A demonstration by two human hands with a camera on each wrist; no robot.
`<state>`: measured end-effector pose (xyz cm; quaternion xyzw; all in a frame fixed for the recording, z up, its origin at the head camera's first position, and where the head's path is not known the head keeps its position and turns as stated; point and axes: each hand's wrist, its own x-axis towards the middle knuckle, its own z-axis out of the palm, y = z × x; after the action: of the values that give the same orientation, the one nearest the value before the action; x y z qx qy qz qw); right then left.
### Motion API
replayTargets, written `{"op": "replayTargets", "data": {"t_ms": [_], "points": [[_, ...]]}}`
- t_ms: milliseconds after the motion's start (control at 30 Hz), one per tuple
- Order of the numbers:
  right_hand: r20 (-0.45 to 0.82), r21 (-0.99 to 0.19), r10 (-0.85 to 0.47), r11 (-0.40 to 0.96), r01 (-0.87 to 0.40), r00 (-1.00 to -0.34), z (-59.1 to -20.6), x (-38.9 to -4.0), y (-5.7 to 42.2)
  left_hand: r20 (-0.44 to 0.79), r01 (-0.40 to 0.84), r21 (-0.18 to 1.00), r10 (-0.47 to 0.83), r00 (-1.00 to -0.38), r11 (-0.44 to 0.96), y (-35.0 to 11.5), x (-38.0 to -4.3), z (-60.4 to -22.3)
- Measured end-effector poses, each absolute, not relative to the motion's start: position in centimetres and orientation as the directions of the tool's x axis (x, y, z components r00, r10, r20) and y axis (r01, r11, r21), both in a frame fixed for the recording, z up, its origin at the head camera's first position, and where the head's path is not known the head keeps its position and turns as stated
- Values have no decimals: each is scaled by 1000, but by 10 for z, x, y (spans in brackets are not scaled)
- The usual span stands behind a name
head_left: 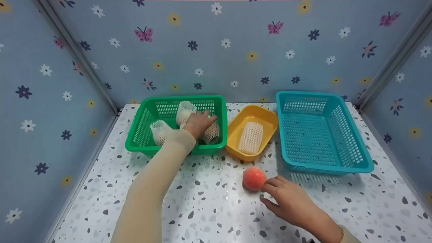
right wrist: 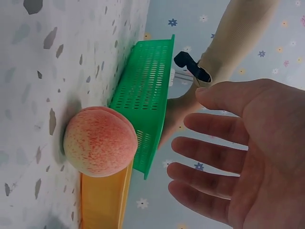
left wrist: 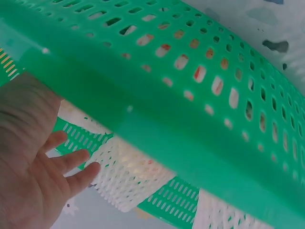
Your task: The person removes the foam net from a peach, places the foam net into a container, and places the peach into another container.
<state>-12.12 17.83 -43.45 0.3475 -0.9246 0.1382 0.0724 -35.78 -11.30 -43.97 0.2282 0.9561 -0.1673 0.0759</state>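
Observation:
My left hand reaches into the green basket, over peaches in white foam nets. In the left wrist view its fingers are apart and loosely bent beside one netted peach; the basket's rim hides part of that peach. Other netted peaches lie around the hand. A bare pink peach sits on the speckled table, outside the baskets. Beside it is my right hand, its fingers extended and spread. The right wrist view shows a gap between those fingers and the peach.
A yellow tray holds a flattened foam net, right beside the green basket. To its right stands a blue-green basket with nothing in it. Patterned panels enclose the table at the back and sides.

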Motion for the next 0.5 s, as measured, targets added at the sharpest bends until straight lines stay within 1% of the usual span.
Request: {"op": "replayTargets", "data": {"t_ms": [100, 233, 367, 500], "points": [[215, -221, -615, 726, -651, -759, -436, -122, 179, -206, 496, -289, 452, -868, 819, -111, -361, -443], [206, -229, -606, 733, -640, -768, -438, -122, 179, -198, 522, -241, 485, -852, 818, -108, -362, -448], [193, -227, -619, 727, -648, -762, -439, -121, 180, -213, 511, -212, 471, -856, 833, -107, -364, -457], [162, -230, -615, 737, -636, -772, -440, -122, 183, -205, 472, -184, 437, -876, 862, -106, -368, -462]]}}
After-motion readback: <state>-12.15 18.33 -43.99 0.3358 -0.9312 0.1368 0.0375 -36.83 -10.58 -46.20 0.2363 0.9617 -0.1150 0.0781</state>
